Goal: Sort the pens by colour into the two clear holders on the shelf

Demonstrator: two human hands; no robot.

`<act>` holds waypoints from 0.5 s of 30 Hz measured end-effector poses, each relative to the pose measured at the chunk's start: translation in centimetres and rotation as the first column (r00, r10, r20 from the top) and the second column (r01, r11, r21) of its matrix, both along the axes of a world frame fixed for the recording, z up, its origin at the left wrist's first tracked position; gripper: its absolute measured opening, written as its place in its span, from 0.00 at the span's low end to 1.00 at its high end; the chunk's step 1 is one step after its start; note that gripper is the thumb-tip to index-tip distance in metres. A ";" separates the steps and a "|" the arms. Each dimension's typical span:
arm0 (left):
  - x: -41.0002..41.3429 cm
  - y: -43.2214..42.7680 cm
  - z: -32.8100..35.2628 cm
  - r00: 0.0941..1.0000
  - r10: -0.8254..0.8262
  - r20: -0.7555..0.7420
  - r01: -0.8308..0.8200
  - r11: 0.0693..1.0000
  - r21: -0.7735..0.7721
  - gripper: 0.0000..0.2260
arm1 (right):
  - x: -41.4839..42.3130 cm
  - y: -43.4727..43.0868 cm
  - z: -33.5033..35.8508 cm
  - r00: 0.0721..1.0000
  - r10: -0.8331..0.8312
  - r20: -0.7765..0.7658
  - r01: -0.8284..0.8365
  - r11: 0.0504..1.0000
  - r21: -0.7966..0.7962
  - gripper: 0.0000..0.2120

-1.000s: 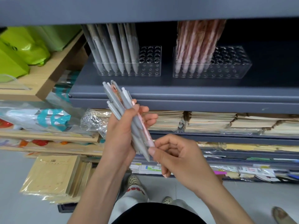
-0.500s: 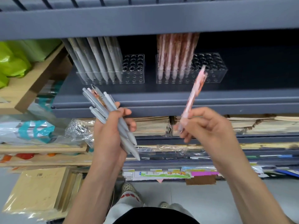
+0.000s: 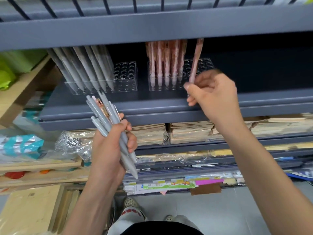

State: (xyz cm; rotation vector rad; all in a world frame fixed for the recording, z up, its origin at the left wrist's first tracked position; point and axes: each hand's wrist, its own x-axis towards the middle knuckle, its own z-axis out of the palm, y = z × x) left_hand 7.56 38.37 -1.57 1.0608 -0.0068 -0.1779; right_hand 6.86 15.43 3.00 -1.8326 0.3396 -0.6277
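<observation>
"Pens, holders first. What's in each?"

"Left holder [image 3: 125,82], upper centre-left: grey pens [image 3: 84,70] leaning left, filling its left holes. Right-hand holes bare. Right holder [image 3: 203,65], upper centre: pink pens [image 3: 166,60] upright in its left holes."

"Both on the shelf [image 3: 152,106]?"

"Yes, side by side, apart."

"Hands?"

"Right hand [image 3: 215,94], centre-right, blurred, pinches the low end of one pink pen [image 3: 196,61]. It stands upright before the right holder's bare holes. Cannot tell if the tip is in a hole."

"Left?"

"Left hand [image 3: 110,150], centre, below the shelf edge, fingers wrapped round a bundle [image 3: 111,129] of grey pens, tips down. One pink barrel [image 3: 101,106] shows among them."
</observation>
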 end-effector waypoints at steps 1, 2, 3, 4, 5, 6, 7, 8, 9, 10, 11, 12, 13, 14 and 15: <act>-0.1 0.1 0.0 1.000 -0.006 0.000 0.006 1.000 0.008 0.09 | 0.4 -0.1 0.3 0.999 -0.030 0.013 0.030 0.999 -0.029 0.08; -0.1 0.2 0.0 1.000 -0.012 -0.002 0.012 1.000 0.018 0.09 | 0.8 -0.2 0.6 0.998 -0.058 0.027 0.059 0.997 -0.046 0.08; -0.2 0.3 0.0 1.000 -0.017 -0.002 0.017 0.999 0.027 0.09 | 1.2 -0.3 0.8 0.996 -0.082 0.043 0.084 0.995 -0.055 0.08; -0.2 0.4 -0.1 1.000 -0.021 -0.002 0.021 0.999 0.035 0.08 | 1.5 -0.4 1.1 0.993 -0.099 0.061 0.103 0.993 -0.061 0.08; -0.2 0.6 -0.2 1.000 -0.022 -0.001 0.022 0.999 0.038 0.09 | 1.8 -0.5 1.3 0.991 -0.111 0.076 0.117 0.991 -0.072 0.08; -0.2 0.7 -0.3 1.000 -0.018 0.002 0.018 0.999 0.037 0.09 | 2.1 -0.6 1.4 0.989 -0.119 0.083 0.126 0.988 -0.092 0.08; -0.2 0.9 -0.4 1.000 -0.011 0.003 0.011 0.999 0.034 0.09 | 2.4 -0.6 1.6 0.989 -0.123 0.079 0.132 0.984 -0.120 0.08; -0.1 1.0 -0.5 1.000 -0.004 0.001 0.004 1.000 0.030 0.09 | 2.8 -0.6 1.7 0.990 -0.123 0.070 0.132 0.981 -0.144 0.09; -0.1 1.2 -0.7 1.000 -0.001 -0.003 0.001 1.000 0.028 0.09 | 3.0 -0.5 1.8 0.990 -0.123 0.064 0.131 0.979 -0.157 0.09; -0.1 1.3 -0.8 1.000 -0.002 -0.006 0.002 1.000 0.026 0.09 | 3.3 -0.4 1.9 0.990 -0.124 0.064 0.133 0.977 -0.165 0.09; -0.1 1.5 -0.9 1.000 -0.004 -0.007 0.004 1.000 0.025 0.09 | 3.5 -0.3 1.9 0.989 -0.130 0.068 0.140 0.974 -0.177 0.09; -0.1 1.6 -1.0 1.000 -0.007 -0.007 0.007 1.000 0.023 0.09 | 3.7 -0.3 1.9 0.987 -0.141 0.073 0.153 0.969 -0.192 0.09; 0.0 1.7 -1.0 1.000 -0.008 -0.007 0.008 1.000 0.022 0.08 | 3.9 -0.3 1.9 0.985 -0.155 0.074 0.168 0.964 -0.207 0.09; 0.0 1.8 -1.1 1.000 -0.007 -0.007 0.007 1.000 0.022 0.08 | 4.0 -0.4 2.0 0.983 -0.170 0.068 0.181 0.958 -0.223 0.08; 0.0 1.8 -1.1 1.000 -0.004 -0.005 0.004 1.000 0.019 0.08 | 4.2 -0.5 2.0 0.982 -0.180 0.048 0.187 0.951 -0.247 0.08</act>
